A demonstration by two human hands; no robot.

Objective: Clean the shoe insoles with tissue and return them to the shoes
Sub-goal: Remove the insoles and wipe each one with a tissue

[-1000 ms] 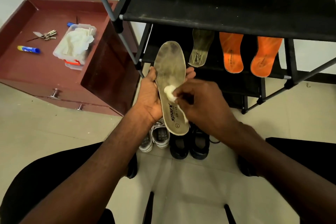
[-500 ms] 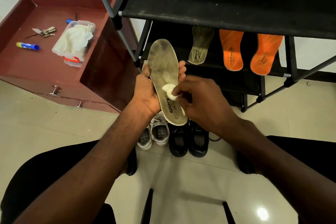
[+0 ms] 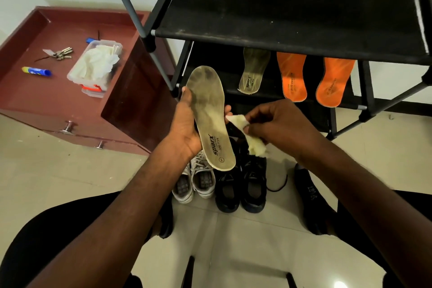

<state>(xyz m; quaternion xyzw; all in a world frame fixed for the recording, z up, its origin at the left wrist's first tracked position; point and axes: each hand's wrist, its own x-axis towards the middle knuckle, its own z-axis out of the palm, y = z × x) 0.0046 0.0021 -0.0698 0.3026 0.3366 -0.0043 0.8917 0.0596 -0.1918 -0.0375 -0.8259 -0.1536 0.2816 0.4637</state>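
Observation:
My left hand [image 3: 184, 126] grips a dirty beige insole [image 3: 210, 114] from behind, toe end up, its printed heel toward me. My right hand [image 3: 278, 124] pinches a crumpled white tissue [image 3: 247, 131] just right of the insole, off its surface. A second beige insole [image 3: 253, 70] and two orange insoles [image 3: 292, 77] [image 3: 335, 82] lie on the lower shelf of the black rack [image 3: 280, 18]. On the floor below my hands stand a pair of white sneakers [image 3: 196, 180] and a pair of black shoes [image 3: 240, 184].
A red-brown drawer unit [image 3: 58, 100] at the left carries a clear box of tissues [image 3: 94, 65], keys [image 3: 59, 54] and a blue tube [image 3: 36, 71]. Another black shoe [image 3: 311, 196] is by my right leg. Chair legs show at the bottom.
My right hand has lifted the tissue off the insole and drawn it to the right. The tissue now hangs partly unfolded. The left hand still holds the insole.

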